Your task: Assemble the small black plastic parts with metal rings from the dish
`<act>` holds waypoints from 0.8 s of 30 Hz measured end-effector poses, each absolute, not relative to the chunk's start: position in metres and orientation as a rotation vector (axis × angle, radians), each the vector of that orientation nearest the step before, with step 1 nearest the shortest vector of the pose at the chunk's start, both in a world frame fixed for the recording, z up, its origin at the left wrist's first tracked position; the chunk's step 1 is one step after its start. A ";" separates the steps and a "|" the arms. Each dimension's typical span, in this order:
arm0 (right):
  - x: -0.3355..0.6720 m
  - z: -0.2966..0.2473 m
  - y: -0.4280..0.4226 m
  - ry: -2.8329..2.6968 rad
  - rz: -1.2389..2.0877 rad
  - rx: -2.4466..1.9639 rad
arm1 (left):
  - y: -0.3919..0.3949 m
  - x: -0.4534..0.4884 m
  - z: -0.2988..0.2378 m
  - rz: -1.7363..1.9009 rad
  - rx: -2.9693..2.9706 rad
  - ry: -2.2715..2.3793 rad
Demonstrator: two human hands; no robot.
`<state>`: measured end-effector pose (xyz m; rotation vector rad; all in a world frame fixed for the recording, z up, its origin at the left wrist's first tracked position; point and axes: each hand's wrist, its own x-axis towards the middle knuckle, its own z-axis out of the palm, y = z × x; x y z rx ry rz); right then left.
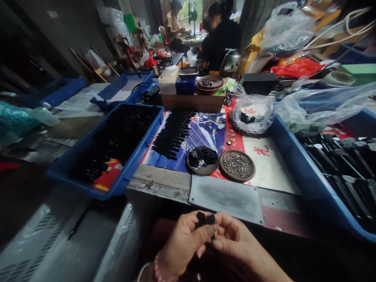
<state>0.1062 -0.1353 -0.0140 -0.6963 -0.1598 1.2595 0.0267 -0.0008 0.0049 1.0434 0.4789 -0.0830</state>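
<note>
Just in front of the bench edge, my left hand (188, 239) and my right hand (232, 239) meet with fingers pinched together. Between them are small black pieces (211, 218) with blunt, squarish ends; most of their length is hidden by the fingers. Each hand appears to grip one. Beyond them a bare metal plate (226, 199) lies along the bench edge. A round brown dish of small metal pins (238, 164) and another dish with black parts (202, 156) stand behind it. To their left, slim black parts (173, 135) lie in a row on the printed sheet.
A blue tray (117, 190) of dark parts sits at the left; a larger blue bin (326, 188) with long black parts is at the right. A plastic bag (255, 113) lies behind the dishes. Two people (221, 39) sit farther back.
</note>
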 end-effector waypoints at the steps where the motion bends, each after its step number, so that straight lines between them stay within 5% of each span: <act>1: 0.105 -0.015 -0.135 -0.144 1.285 -0.713 | 0.000 0.026 0.005 -0.101 0.998 0.484; 12: 0.113 -0.003 -0.135 -0.372 1.208 -1.201 | 0.015 0.010 -0.001 -0.059 0.855 0.460; 24: 0.206 0.013 -0.109 -0.967 0.317 -2.024 | 0.019 -0.010 -0.013 -0.072 1.020 0.464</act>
